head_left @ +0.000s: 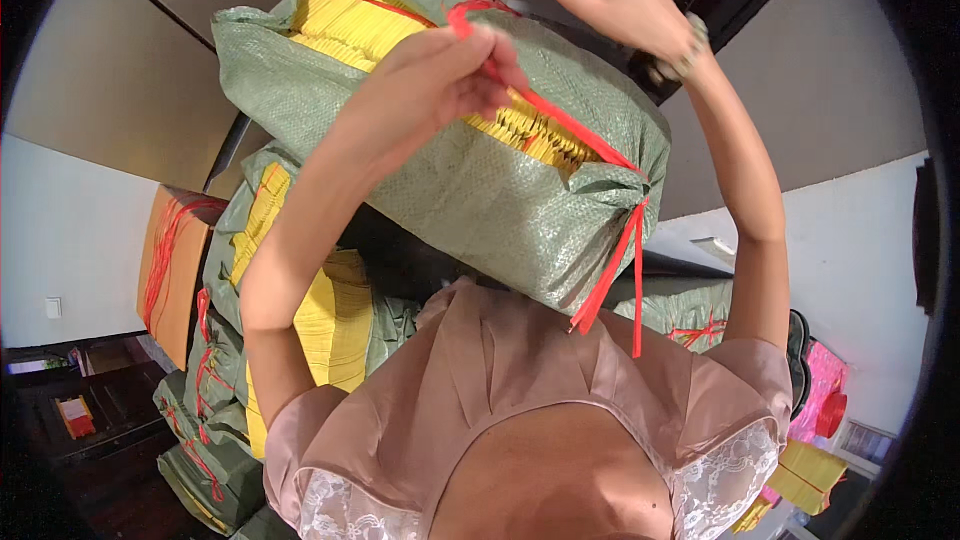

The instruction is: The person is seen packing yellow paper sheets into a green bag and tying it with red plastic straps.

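Observation:
A green woven sack (420,180) lies across in front of me, packed with stacks of yellow paper (350,18) that show through its open slit. A red plastic strap (575,125) runs along the slit to the gathered, tied right corner, where its loose ends hang down. Over the slit, my left hand (435,75) is closed on this strap, and a short length sticks up past the fingers. My right hand (610,0) is raised beyond the sack with thumb and forefinger apart, not touching the strap; its fingertips are blurred and partly cut off by the upper edge.
More green sacks (228,380) with red ties and yellow paper (335,320) stand at the left. Several red straps (170,260) hang over a brown board (185,305). Another tied sack (680,310) is at the right. Dark furniture (90,440) stands lower left.

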A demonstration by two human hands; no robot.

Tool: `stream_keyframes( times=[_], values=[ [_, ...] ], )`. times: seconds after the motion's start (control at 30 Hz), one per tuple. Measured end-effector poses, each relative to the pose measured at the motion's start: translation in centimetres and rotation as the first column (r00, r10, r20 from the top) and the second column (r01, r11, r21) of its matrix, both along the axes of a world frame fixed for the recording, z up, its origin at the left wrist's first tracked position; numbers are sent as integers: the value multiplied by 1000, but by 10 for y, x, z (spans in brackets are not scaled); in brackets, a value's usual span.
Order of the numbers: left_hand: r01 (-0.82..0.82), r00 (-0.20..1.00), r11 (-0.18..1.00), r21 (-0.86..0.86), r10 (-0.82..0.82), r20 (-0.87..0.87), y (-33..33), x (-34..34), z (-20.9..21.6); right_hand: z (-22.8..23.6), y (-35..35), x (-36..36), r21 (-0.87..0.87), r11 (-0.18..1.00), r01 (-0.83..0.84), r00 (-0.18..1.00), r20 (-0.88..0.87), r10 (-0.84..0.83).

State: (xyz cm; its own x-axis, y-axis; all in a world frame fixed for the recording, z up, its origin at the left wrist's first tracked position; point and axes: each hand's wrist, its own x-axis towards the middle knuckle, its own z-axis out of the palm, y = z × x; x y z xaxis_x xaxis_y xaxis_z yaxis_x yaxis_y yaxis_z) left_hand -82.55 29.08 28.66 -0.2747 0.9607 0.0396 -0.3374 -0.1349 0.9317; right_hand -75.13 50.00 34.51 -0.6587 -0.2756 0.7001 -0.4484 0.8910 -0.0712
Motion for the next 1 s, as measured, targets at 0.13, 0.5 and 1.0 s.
stream_keyframes(
  times=[0.13, 0.5, 1.0],
  values=[
    [-67, 976, 997, -41, 57, -211, -28, 22, 6, -31, -2, 56, -292, 951, -104, 750, 605, 268],
    [-187, 952, 982, 18, 186, -244, -41, 38, 1, -35, -18, 94, -602, 798, -2, 474, 703, 531],
    [-312, 65, 944, 104, 131, -989, -43, 25, -17, -69, -51, 44, -497, 857, 136, 695, 664, 275]
  ],
)
